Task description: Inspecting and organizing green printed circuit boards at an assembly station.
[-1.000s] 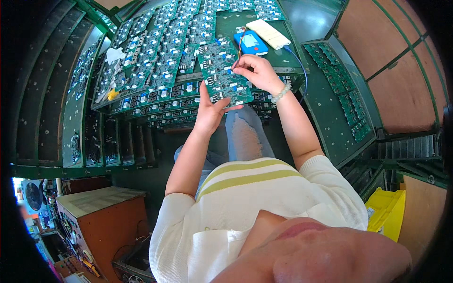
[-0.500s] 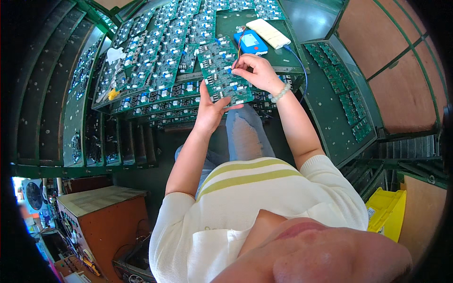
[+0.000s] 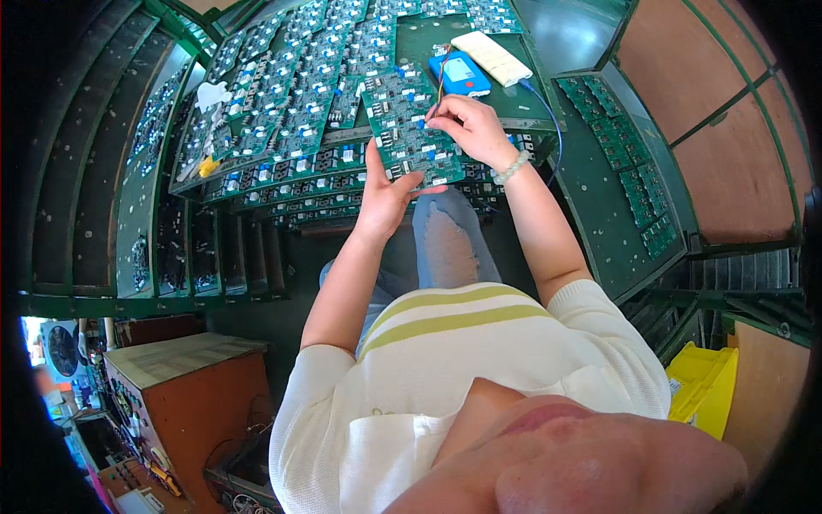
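Left hand [image 3: 390,199] cups the near edge of a green circuit board [image 3: 411,128] from below, thumb up along its side, holding it tilted above the bench. Right hand [image 3: 473,130] rests on the board's far right, fingers pinched on thin wires. Just beyond sits a blue meter [image 3: 460,74]; boards [image 3: 291,94] carpet the green bench [image 3: 565,38].

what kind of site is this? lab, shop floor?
Most likely an electronics assembly or test bench on a shop floor. Rows of green circuit boards cover the green bench, the left hand holds up one board, and a small blue meter sits close by.
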`<move>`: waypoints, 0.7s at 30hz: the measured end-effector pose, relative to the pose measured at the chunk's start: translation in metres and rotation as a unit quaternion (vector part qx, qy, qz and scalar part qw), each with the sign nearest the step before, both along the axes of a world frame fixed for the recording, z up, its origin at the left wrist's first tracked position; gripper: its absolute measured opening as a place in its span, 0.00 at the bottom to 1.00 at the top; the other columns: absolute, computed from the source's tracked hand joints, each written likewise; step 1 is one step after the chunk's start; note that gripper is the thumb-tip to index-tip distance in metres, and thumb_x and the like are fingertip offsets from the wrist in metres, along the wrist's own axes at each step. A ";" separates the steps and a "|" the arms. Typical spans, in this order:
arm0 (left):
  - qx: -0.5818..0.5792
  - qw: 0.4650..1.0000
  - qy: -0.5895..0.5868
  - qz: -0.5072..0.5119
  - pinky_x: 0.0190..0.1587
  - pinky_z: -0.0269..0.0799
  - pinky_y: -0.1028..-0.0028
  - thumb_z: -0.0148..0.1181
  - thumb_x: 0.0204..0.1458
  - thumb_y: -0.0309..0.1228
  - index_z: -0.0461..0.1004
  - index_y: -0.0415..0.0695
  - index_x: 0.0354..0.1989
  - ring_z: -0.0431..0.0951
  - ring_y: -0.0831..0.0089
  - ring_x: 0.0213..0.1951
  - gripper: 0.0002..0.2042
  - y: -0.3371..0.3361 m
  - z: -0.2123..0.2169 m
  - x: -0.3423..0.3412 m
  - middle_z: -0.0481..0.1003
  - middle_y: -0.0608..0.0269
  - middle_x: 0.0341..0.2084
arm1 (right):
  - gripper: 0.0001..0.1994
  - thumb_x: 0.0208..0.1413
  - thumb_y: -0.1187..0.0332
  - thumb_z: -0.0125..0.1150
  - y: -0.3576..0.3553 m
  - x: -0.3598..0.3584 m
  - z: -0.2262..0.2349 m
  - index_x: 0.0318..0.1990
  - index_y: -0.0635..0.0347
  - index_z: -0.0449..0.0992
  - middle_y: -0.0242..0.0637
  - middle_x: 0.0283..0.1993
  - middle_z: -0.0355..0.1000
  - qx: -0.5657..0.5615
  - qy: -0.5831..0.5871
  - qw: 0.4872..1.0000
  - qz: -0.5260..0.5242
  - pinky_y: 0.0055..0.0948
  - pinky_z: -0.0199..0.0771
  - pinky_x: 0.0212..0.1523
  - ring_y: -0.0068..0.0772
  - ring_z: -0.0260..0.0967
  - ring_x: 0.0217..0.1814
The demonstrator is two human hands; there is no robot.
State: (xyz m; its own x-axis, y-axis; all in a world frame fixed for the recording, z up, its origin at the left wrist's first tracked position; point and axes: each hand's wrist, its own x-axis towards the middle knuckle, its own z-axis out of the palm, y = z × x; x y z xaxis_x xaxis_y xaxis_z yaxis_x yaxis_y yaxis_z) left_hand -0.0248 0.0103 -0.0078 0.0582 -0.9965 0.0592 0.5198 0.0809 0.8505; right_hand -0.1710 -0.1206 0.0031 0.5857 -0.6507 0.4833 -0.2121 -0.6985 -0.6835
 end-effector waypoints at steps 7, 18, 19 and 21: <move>-0.021 0.998 -0.047 0.019 0.39 0.80 0.55 0.45 0.46 0.09 0.39 0.50 0.64 0.72 0.55 0.49 0.38 -0.001 0.008 0.003 0.62 0.50 0.53 | 0.06 0.63 0.72 0.45 -0.004 -0.001 -0.010 0.40 0.64 0.67 0.36 0.35 0.76 0.127 -0.177 0.975 0.039 0.24 0.74 0.38 0.24 0.73 0.36; -0.043 0.998 -0.028 0.037 0.39 0.80 0.51 0.43 0.45 0.10 0.42 0.50 0.64 0.74 0.56 0.47 0.36 -0.030 0.014 0.009 0.65 0.51 0.51 | 0.03 0.56 0.74 0.55 -0.003 0.003 -0.010 0.35 0.63 0.71 0.35 0.46 0.71 0.048 -0.168 0.983 0.050 0.26 0.72 0.44 0.27 0.71 0.46; -0.045 0.998 -0.021 0.036 0.39 0.80 0.50 0.43 0.46 0.10 0.43 0.50 0.63 0.74 0.57 0.46 0.36 -0.033 0.013 0.010 0.66 0.51 0.51 | 0.03 0.55 0.74 0.55 -0.003 0.003 -0.010 0.35 0.63 0.71 0.35 0.46 0.71 0.015 -0.141 0.989 0.040 0.26 0.72 0.44 0.29 0.71 0.46; -0.042 0.998 -0.009 0.040 0.40 0.80 0.50 0.43 0.46 0.10 0.45 0.49 0.62 0.75 0.60 0.44 0.33 -0.035 0.013 0.008 0.66 0.52 0.50 | 0.03 0.54 0.74 0.56 0.000 0.002 -0.007 0.35 0.63 0.72 0.36 0.46 0.71 -0.012 -0.109 0.994 0.027 0.28 0.72 0.45 0.35 0.70 0.47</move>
